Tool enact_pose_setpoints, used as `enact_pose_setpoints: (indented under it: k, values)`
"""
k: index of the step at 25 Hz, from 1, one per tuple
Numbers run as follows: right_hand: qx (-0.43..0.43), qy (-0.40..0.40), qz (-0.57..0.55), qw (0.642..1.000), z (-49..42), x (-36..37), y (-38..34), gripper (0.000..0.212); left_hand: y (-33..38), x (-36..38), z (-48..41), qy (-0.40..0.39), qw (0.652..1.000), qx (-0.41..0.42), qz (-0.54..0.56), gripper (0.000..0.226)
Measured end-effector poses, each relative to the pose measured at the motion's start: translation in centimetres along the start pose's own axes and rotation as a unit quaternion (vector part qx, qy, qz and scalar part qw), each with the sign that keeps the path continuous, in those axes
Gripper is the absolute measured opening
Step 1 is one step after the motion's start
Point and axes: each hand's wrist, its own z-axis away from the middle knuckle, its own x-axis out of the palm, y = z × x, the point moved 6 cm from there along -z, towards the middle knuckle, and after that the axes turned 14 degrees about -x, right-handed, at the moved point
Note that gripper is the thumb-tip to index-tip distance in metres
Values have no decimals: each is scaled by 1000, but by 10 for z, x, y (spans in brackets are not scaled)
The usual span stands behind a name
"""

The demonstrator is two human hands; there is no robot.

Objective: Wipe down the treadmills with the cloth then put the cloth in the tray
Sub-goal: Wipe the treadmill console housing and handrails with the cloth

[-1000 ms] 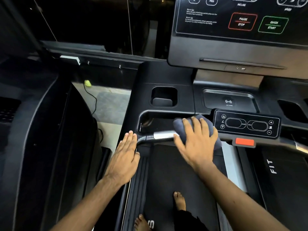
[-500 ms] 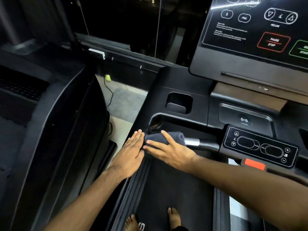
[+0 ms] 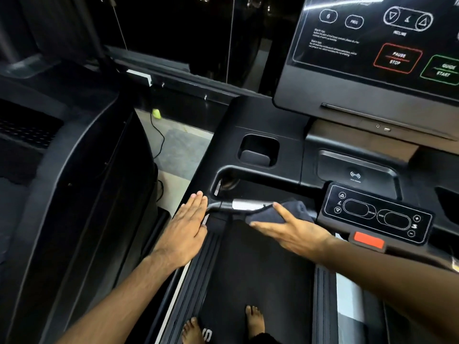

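A dark grey cloth [image 3: 290,211] is wrapped over the treadmill's front handlebar [image 3: 244,204], just left of the small control pad [image 3: 377,213]. My right hand [image 3: 295,232] presses on the cloth with its fingers spread, gripping it against the bar. My left hand [image 3: 186,232] lies flat and open on the left end of the console frame, fingers together, holding nothing. The bar's silver sensor section shows bare between my two hands. A tray recess [image 3: 259,151] sits in the console above the bar.
The big display [image 3: 377,43] with PAUSE/STOP and QUICK START buttons rises at the upper right. A red safety key [image 3: 368,240] sits under the control pad. Another black treadmill [image 3: 74,182] stands close on the left. My bare feet [image 3: 253,321] stand on the belt.
My right hand slid the cloth left along the handlebar to its end beside my left hand, then back right toward the control pad. My left hand stayed in place.
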Motion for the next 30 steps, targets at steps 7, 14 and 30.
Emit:
enact_pose_setpoints:
  k: [7, 14, 30]
  values:
    - [282, 89, -384, 875, 52, 2, 28, 76, 0, 2, -1, 5, 1000, -7, -2, 64]
    - [411, 33, -579, 704, 37, 8, 89, 52, 6, -3, -1, -6, 1000, -22, 10, 63]
    - [197, 68, -767, 607, -32, 14, 124, 49, 11, -5, 1, -27, 999, -31, 8, 64]
